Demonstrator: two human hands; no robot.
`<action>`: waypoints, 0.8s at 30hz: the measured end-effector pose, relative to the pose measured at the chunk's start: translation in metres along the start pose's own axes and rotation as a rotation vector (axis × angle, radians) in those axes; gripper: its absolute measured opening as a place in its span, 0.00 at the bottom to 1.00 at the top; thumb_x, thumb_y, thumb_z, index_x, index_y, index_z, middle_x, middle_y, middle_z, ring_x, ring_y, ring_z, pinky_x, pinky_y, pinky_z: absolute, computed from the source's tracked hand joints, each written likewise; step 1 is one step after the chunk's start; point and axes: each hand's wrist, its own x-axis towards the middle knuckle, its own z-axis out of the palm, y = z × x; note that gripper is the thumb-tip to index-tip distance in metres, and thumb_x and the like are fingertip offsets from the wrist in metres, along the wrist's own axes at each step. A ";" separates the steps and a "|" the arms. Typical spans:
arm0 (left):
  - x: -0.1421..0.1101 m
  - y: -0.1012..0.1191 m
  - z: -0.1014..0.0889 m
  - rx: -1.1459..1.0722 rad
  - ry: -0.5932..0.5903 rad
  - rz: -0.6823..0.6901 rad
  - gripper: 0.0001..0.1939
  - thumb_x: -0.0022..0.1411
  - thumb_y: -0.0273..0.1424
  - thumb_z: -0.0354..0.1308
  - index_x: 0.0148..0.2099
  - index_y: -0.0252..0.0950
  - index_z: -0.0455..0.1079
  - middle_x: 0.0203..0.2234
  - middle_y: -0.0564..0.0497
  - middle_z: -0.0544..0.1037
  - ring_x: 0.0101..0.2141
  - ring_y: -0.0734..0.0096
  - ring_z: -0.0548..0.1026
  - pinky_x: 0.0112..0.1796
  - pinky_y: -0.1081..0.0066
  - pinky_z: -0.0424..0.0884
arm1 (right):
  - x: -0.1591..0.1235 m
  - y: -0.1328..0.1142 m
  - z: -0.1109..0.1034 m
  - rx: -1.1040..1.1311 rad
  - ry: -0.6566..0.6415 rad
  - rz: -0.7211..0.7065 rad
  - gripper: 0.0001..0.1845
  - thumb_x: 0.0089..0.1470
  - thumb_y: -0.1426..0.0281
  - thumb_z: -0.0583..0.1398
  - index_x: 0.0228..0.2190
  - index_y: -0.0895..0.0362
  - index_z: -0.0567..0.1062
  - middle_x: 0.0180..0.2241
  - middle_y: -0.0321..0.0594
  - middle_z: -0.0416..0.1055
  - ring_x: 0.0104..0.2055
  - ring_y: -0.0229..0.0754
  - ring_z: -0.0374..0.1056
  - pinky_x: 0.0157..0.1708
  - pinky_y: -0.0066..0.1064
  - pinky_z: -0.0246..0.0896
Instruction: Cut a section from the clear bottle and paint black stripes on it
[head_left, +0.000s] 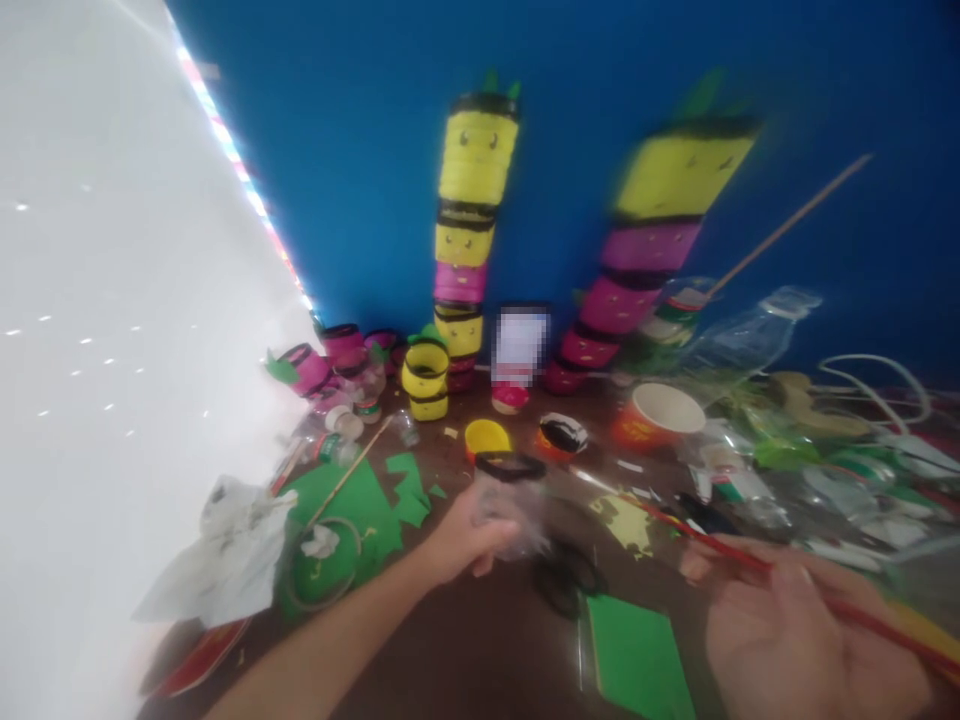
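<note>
My left hand (pixel 476 530) is closed around a clear plastic cup (pixel 517 505) whose rim has a black band. In my right hand (pixel 802 620) I grip a thin red paintbrush (pixel 731 553); its tip points left toward the middle of the table. Beyond the cup stand a small tub of yellow paint (pixel 487 438) and a tub of black paint (pixel 562 436). Black-handled scissors (pixel 566 578) lie beside my left hand, blurred by motion. A green rectangular pad (pixel 641 655) rests between my hands, close to the near edge.
Two tall stacks of painted yellow and pink cups, the left stack (pixel 463 240) and the right stack (pixel 630 270), stand against the blue wall. Green paper (pixel 345 505) and a crumpled tissue (pixel 225 550) lie left. An orange paper cup (pixel 660 415) and plastic bottles (pixel 750 335) crowd the right.
</note>
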 end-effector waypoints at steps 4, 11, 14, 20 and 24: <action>-0.001 -0.001 0.003 -0.053 0.019 0.098 0.37 0.46 0.44 0.67 0.54 0.40 0.55 0.38 0.48 0.74 0.15 0.86 0.64 0.14 0.82 0.60 | 0.009 -0.004 0.002 0.153 0.057 0.089 0.12 0.37 0.63 0.66 0.20 0.59 0.73 0.17 0.39 0.70 0.17 0.42 0.66 0.17 0.39 0.64; -0.003 -0.006 0.002 0.080 0.186 0.364 0.42 0.35 0.39 0.74 0.52 0.36 0.64 0.45 0.43 0.73 0.48 0.53 0.71 0.50 0.58 0.66 | -0.002 -0.012 0.001 0.158 -0.066 -0.078 0.08 0.39 0.67 0.67 0.20 0.57 0.74 0.22 0.37 0.72 0.18 0.40 0.68 0.15 0.35 0.66; -0.005 -0.007 -0.001 0.168 0.288 0.428 0.41 0.33 0.38 0.74 0.52 0.37 0.65 0.46 0.43 0.73 0.49 0.51 0.71 0.52 0.56 0.64 | -0.005 -0.017 -0.001 0.051 -0.166 -0.216 0.05 0.46 0.69 0.64 0.23 0.57 0.75 0.22 0.38 0.73 0.19 0.40 0.69 0.19 0.34 0.69; -0.007 -0.002 0.007 0.139 0.343 0.483 0.41 0.34 0.38 0.74 0.51 0.37 0.62 0.46 0.42 0.72 0.49 0.50 0.71 0.50 0.55 0.68 | -0.003 -0.009 -0.014 -0.185 -0.402 -0.475 0.05 0.50 0.75 0.58 0.25 0.55 0.73 0.22 0.39 0.76 0.23 0.42 0.73 0.23 0.32 0.73; -0.007 -0.001 0.010 0.112 0.291 0.465 0.40 0.35 0.35 0.74 0.51 0.38 0.61 0.47 0.42 0.72 0.47 0.53 0.73 0.48 0.55 0.70 | -0.006 0.002 -0.020 -0.276 -0.504 -0.587 0.08 0.49 0.78 0.57 0.30 0.55 0.73 0.28 0.40 0.78 0.26 0.42 0.75 0.25 0.31 0.74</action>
